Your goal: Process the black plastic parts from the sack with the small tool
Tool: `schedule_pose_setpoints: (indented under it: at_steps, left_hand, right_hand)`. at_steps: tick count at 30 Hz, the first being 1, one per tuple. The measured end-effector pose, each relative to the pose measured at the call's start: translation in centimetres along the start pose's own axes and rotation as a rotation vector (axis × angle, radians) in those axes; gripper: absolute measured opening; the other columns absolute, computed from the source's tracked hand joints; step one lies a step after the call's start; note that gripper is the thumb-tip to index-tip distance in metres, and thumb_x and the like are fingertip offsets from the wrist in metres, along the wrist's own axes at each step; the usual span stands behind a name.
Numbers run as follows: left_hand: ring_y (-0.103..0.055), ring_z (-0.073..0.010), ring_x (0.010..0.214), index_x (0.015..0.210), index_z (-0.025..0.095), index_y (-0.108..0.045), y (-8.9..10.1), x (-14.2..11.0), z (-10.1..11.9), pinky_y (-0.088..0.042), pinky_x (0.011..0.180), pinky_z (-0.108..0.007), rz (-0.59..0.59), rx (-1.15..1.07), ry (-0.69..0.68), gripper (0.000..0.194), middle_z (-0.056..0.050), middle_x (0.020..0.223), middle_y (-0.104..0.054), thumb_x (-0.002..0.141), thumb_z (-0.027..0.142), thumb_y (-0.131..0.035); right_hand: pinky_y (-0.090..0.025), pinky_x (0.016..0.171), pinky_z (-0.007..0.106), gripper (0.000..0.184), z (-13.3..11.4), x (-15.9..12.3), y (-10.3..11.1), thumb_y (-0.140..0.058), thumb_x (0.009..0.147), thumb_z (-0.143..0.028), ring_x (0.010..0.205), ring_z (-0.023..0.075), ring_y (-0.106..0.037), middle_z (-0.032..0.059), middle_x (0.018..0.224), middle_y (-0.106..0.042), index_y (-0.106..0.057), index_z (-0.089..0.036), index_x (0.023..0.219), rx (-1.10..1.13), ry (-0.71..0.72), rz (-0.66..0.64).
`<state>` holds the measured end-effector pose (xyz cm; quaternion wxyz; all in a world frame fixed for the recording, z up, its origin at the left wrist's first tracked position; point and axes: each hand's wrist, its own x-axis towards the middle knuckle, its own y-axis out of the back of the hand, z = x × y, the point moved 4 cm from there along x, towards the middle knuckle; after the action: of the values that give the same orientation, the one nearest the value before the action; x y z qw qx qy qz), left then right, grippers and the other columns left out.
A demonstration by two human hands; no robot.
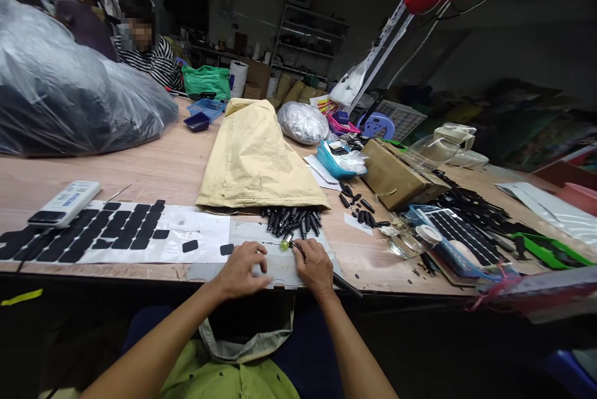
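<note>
My left hand [243,270] hovers at the table's front edge with its fingers curved and apart, and nothing shows in it. To its right, my right hand [313,265] is closed around a slim black-handled tool [347,285], whose handle sticks out toward the lower right. The tool's thin front end is close to a small yellow-green piece [285,242]; whether they touch I cannot tell. Both hands are over a grey board [284,276]. Just beyond them, several black cylindrical parts [291,220] spill from the mouth of a large yellow sack [261,163].
On the left, a white sheet [175,253] carries rows of black stickers, with a white device [65,203] on it. A cardboard box [402,172] and a clear-lidded tray [459,243] stand right. A big plastic bag [79,88] fills the far left, near two people.
</note>
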<state>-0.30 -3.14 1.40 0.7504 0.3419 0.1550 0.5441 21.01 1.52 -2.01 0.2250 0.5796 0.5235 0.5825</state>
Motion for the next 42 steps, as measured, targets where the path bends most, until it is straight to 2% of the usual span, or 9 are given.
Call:
schedule_pose_setpoints:
  at_steps: [3,7,14,18,21,29,32,37,42]
  left_hand:
    - [-0.061,-0.0187,0.084,0.082,0.019,-0.066,2.4,3.4,-2.2,-0.048,0.074,-0.03,0.172,0.06,0.259,0.016,-0.005,0.092,-0.067,0.085,0.031,-0.055]
    - [-0.064,-0.0261,0.096,0.115,0.02,-0.063,5.8,6.9,-5.2,-0.049,0.077,-0.035,0.251,0.294,0.536,0.033,-0.01,0.105,-0.071,0.086,0.023,-0.049]
    - [-0.06,-0.0267,0.105,0.128,0.018,-0.055,8.7,9.7,-6.5,-0.046,0.091,-0.037,0.462,0.416,0.39,0.045,-0.011,0.11,-0.068,0.084,0.014,-0.046]
    - [-0.057,-0.0256,0.096,0.103,0.018,-0.062,7.5,9.8,-6.8,-0.046,0.086,-0.036,0.427,0.472,0.374,0.023,-0.009,0.098,-0.063,0.081,0.02,-0.054]
    - [-0.051,-0.0291,0.103,0.09,0.019,-0.065,6.4,9.7,-6.9,-0.044,0.086,-0.039,0.361,0.559,0.375,0.014,-0.011,0.104,-0.058,0.079,0.027,-0.06]
    - [-0.045,-0.0323,0.107,0.085,0.019,-0.073,5.8,7.7,-5.9,-0.041,0.088,-0.043,0.352,0.582,0.382,0.018,-0.013,0.105,-0.055,0.081,0.032,-0.061]
    - [-0.048,-0.0279,0.102,0.09,0.02,-0.073,4.2,5.8,-4.4,-0.041,0.085,-0.039,0.349,0.485,0.293,0.02,-0.01,0.107,-0.057,0.083,0.035,-0.062]
    - [-0.052,-0.0242,0.094,0.092,0.022,-0.071,0.2,3.2,-2.4,-0.039,0.084,-0.038,0.193,0.339,0.203,0.016,-0.005,0.09,-0.063,0.083,0.033,-0.063]
    - [-0.054,-0.0229,0.093,0.09,0.021,-0.069,-0.3,2.9,-2.7,-0.039,0.083,-0.036,0.201,0.232,0.231,0.014,-0.003,0.089,-0.065,0.078,0.028,-0.067]
  right_hand:
    - [-0.039,0.078,0.029,0.019,0.2,0.0,-0.1,-0.052,0.091,-0.027,0.087,0.0191,-0.052,0.0034,0.092,-0.062,-0.066,-0.023,0.103,0.004,-0.001,0.007]
    - [-0.039,0.078,0.029,0.019,0.2,0.0,0.0,-0.051,0.091,-0.028,0.086,0.0187,-0.053,0.0031,0.091,-0.063,-0.066,-0.023,0.102,0.018,0.009,0.029]
    - [-0.039,0.078,0.029,0.018,0.1,0.1,0.2,-0.051,0.091,-0.028,0.086,0.0183,-0.053,0.0033,0.091,-0.063,-0.066,-0.023,0.101,0.034,0.014,0.029]
    - [-0.039,0.077,0.029,0.018,0.1,0.2,0.2,-0.051,0.091,-0.027,0.085,0.0182,-0.053,0.0032,0.09,-0.062,-0.066,-0.023,0.101,0.025,0.008,0.02]
    - [-0.039,0.077,0.029,0.018,0.1,0.2,0.3,-0.051,0.091,-0.027,0.086,0.0183,-0.053,0.0035,0.09,-0.062,-0.066,-0.024,0.1,0.025,0.008,0.018]
    - [-0.039,0.077,0.029,0.018,-0.2,0.3,0.5,-0.051,0.09,-0.027,0.086,0.0186,-0.053,0.0036,0.09,-0.062,-0.066,-0.024,0.099,0.024,-0.004,0.016]
    - [-0.039,0.077,0.029,0.017,-0.2,0.3,0.6,-0.052,0.09,-0.027,0.087,0.0189,-0.053,0.0037,0.091,-0.062,-0.066,-0.024,0.099,0.03,-0.022,0.007]
    - [-0.04,0.079,0.029,0.018,-0.1,0.1,0.7,-0.055,0.086,-0.023,0.088,0.0188,-0.052,0.0033,0.09,-0.061,-0.067,-0.023,0.098,0.056,-0.045,0.031]
    - [-0.04,0.079,0.03,0.019,0.1,0.1,0.5,-0.05,0.089,-0.023,0.087,0.0192,-0.052,0.0043,0.092,-0.062,-0.066,-0.022,0.099,0.042,-0.028,0.023]
